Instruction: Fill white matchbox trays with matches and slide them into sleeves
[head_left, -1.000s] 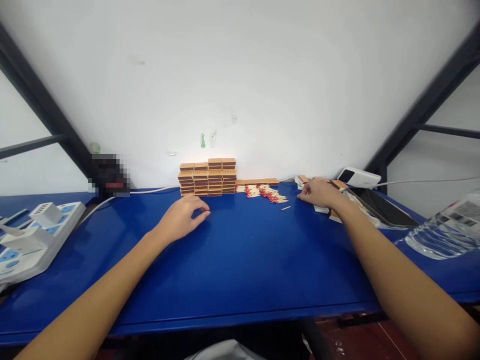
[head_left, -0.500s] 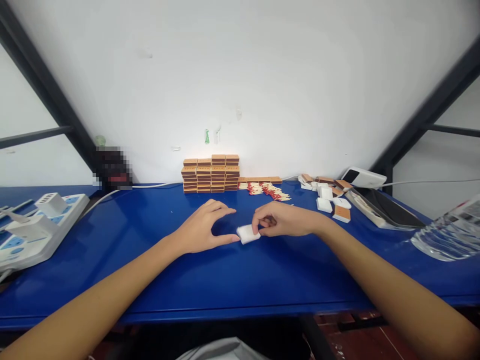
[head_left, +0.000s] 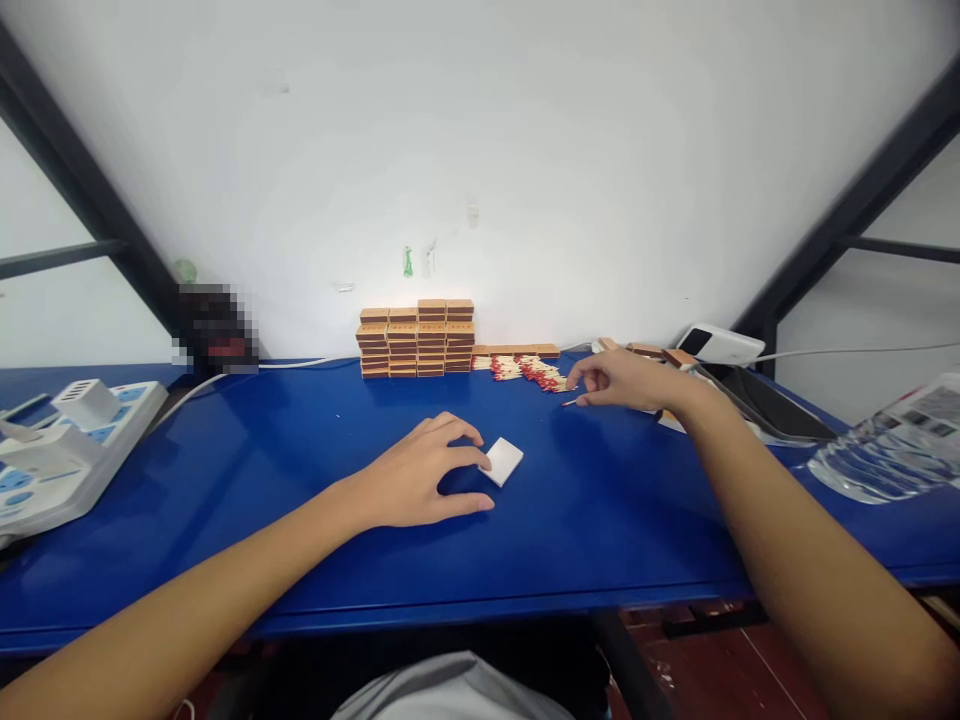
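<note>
A small white matchbox tray [head_left: 505, 462] lies turned at an angle on the blue table. My left hand [head_left: 431, 475] is beside it, fingers apart, with one fingertip at the tray's left edge. Farther back on the right, my right hand [head_left: 611, 380] has its thumb and index finger close together at a single match [head_left: 570, 402], whose red head points left. Just behind those fingertips is a spread of loose red-headed matches [head_left: 536, 373]. Whether the tray holds anything cannot be made out.
Stacked brown matchboxes [head_left: 417, 340] stand against the wall, with a low row of matchboxes [head_left: 517, 350] beside them. To the right are a white device [head_left: 720, 343], a dark flat object [head_left: 772, 405] and a clear bottle [head_left: 885, 450]. A power strip [head_left: 112, 455] lies left.
My right hand has let go of the white tray and moved right and back to the matches. The tray has turned on the table, and my left hand has shifted slightly rightward beside it.
</note>
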